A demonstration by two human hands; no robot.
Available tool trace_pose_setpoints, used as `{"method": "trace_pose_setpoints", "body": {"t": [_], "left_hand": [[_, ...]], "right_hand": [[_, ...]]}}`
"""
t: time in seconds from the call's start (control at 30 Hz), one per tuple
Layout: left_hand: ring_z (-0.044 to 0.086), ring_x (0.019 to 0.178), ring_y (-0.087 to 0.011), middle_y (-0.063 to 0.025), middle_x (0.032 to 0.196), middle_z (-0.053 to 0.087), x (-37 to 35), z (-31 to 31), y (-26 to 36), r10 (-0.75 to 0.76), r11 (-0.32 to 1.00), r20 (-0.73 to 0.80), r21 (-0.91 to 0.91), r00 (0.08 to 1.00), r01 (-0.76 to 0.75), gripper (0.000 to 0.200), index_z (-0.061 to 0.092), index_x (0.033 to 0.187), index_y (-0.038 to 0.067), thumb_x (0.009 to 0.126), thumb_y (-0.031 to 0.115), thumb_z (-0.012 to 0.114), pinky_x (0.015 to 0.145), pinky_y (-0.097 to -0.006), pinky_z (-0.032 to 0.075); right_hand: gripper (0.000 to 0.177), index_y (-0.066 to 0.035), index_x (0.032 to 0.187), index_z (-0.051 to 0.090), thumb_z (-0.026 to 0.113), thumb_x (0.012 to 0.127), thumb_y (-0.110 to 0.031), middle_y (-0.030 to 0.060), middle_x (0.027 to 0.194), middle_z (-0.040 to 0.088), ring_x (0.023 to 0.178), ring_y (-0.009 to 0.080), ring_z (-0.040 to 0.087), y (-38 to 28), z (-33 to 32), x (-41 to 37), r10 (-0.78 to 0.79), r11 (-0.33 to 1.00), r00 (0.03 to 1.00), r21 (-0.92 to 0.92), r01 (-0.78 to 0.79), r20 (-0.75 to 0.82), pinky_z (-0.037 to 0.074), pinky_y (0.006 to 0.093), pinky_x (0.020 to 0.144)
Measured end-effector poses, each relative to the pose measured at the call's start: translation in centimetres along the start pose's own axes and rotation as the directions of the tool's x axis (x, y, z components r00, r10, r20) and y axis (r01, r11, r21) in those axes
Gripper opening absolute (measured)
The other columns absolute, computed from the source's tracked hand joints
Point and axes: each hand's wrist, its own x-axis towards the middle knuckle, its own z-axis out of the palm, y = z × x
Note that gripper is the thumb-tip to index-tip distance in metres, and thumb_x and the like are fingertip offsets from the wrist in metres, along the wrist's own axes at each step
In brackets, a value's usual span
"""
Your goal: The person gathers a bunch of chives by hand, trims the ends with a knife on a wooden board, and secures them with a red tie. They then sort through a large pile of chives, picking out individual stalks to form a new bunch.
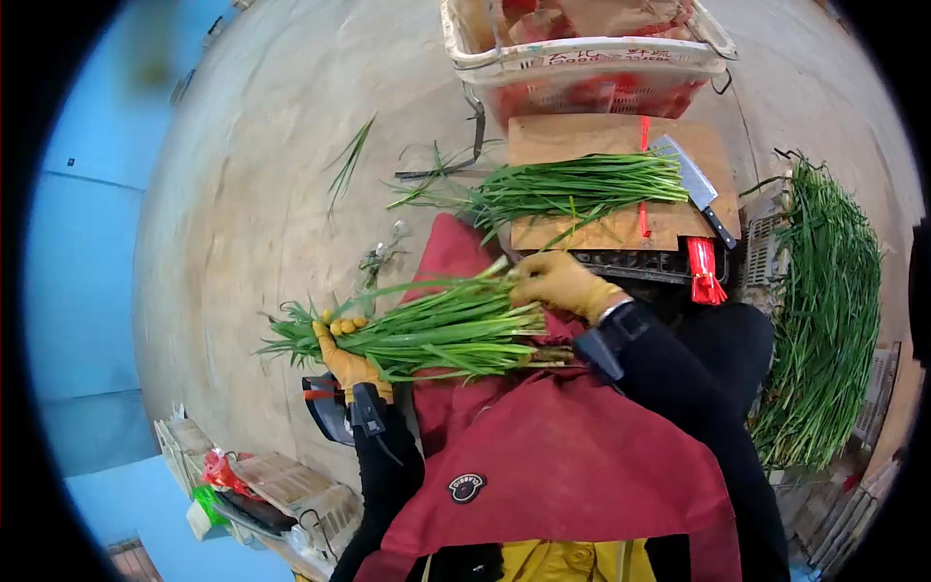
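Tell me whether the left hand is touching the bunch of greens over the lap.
Touching. The head view shows the gloved left hand under the bunch of greens, its fingers curled over the stalks.

Even, soft daylight; strong fisheye warp, black vignette, slight edge blur.

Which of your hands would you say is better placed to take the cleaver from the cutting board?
Right, probably. The right hand is nearer the cleaver, which lies at the cutting board's right edge; the left hand grips the chive bunch farther off.
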Motion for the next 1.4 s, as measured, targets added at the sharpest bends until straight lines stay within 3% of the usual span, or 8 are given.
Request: {"method": "trace_pose_setpoints", "body": {"t": [0.17, 0.27, 0.5, 0.83, 1.07, 1.2, 1.27, 1.4], "left_hand": [[0.050, 0.062, -0.0118, 0.0032, 0.069, 0.054, 0.5, -0.3, 0.5, -0.026, 0.995, -0.005, -0.099, 1.000, 0.025, 0.026, 0.063, 0.093, 0.011, 0.093, 0.038, 0.059, 0.061, -0.0310, 0.047], [0.051, 0.062, -0.0111, 0.0025, 0.070, 0.055, 0.5, -0.4, 0.4, 0.040, 0.999, -0.055, -0.003, 0.998, -0.040, 0.025, 0.063, 0.095, 0.011, 0.094, 0.036, 0.058, 0.062, -0.0308, 0.048], [0.051, 0.060, -0.0117, 0.0016, 0.068, 0.055, 0.0, 0.6, 0.2, 0.043, 0.999, -0.030, 0.014, 0.999, -0.043, 0.026, 0.063, 0.097, 0.010, 0.092, 0.036, 0.060, 0.064, -0.0320, 0.050], [0.059, 0.076, -0.0175, -0.0001, 0.076, 0.060, -0.7, 1.0, 0.6, -0.016, 0.998, 0.116, 0.055, 0.993, 0.009, 0.026, 0.063, 0.093, 0.012, 0.089, 0.037, 0.065, 0.086, -0.0431, 0.049], [0.061, 0.103, -0.0247, -0.0067, 0.097, 0.069, -0.2, -0.5, 0.9, -0.024, 0.999, 0.096, 0.030, 0.995, 0.021, 0.026, 0.065, 0.090, 0.012, 0.089, 0.038, 0.064, 0.094, -0.0526, 0.046], [0.057, 0.114, -0.0264, -0.0087, 0.111, 0.067, -0.2, -1.4, 1.4, -0.063, 0.998, 0.276, 0.018, 0.959, 0.060, 0.026, 0.066, 0.091, 0.012, 0.090, 0.037, 0.062, 0.095, -0.0601, 0.044], [0.055, 0.117, -0.0266, -0.0098, 0.116, 0.065, 0.3, -2.1, 1.3, -0.063, 0.998, 0.252, 0.030, 0.966, 0.058, 0.027, 0.066, 0.091, 0.011, 0.091, 0.037, 0.062, 0.095, -0.0594, 0.044], [0.053, 0.119, -0.0268, -0.0114, 0.123, 0.062, 0.3, -2.2, 1.1, -0.054, 0.997, 0.236, 0.067, 0.970, 0.039, 0.028, 0.065, 0.090, 0.010, 0.091, 0.037, 0.060, 0.096, -0.0545, 0.045]], "right_hand": [[0.017, 0.000, 0.082, 0.070, 0.073, 0.080, -0.017, 0.0048, 0.067, 0.063, 0.052, 0.0087, 0.053, 4.1, -4.5, -4.6, 0.278, 0.933, 0.935, 0.292, -0.209, -0.219, 0.040, 0.0222, 0.045], [0.018, 0.003, 0.092, 0.069, 0.068, 0.083, -0.012, 0.0105, 0.076, 0.067, 0.063, 0.0179, 0.064, 6.2, -6.7, -6.4, 0.528, 0.844, 0.850, -0.108, -0.525, -0.008, 0.053, 0.0295, 0.060], [0.041, -0.005, 0.114, 0.064, 0.069, 0.078, -0.024, 0.0161, 0.102, 0.066, 0.100, 0.0339, 0.060, -2.2, -1.9, -2.2, -0.553, 0.742, 0.828, -0.505, 0.442, -0.088, 0.048, 0.0403, 0.086], [0.023, -0.005, 0.095, 0.070, 0.061, 0.084, -0.024, 0.0161, 0.084, 0.067, 0.083, 0.0328, 0.064, -0.7, 2.3, 0.4, -0.105, 0.969, 0.946, -0.245, 0.029, -0.306, 0.050, 0.0382, 0.074], [0.014, -0.002, 0.092, 0.064, 0.065, 0.083, -0.013, 0.0145, 0.078, 0.063, 0.076, 0.0307, 0.062, 0.9, -0.8, -1.7, -0.304, 0.905, 0.768, -0.422, 0.048, -0.564, 0.048, 0.0342, 0.070], [0.022, -0.005, 0.098, 0.067, 0.063, 0.084, -0.021, 0.0172, 0.088, 0.067, 0.084, 0.0338, 0.064, 4.6, -4.1, -7.5, -0.050, 0.956, 0.896, -0.281, -0.085, -0.441, 0.050, 0.0399, 0.073], [0.030, -0.005, 0.101, 0.068, 0.061, 0.086, -0.030, 0.0165, 0.090, 0.068, 0.087, 0.0357, 0.064, 6.3, -6.7, -10.0, 0.189, 0.617, 0.956, -0.731, -0.293, -0.223, 0.050, 0.0438, 0.075], [0.037, -0.004, 0.105, 0.067, 0.059, 0.087, -0.035, 0.0164, 0.097, 0.067, 0.095, 0.0350, 0.062, 3.2, -6.0, -9.9, 0.014, 0.724, 0.991, -0.682, -0.104, -0.136, 0.048, 0.0428, 0.082]]}}
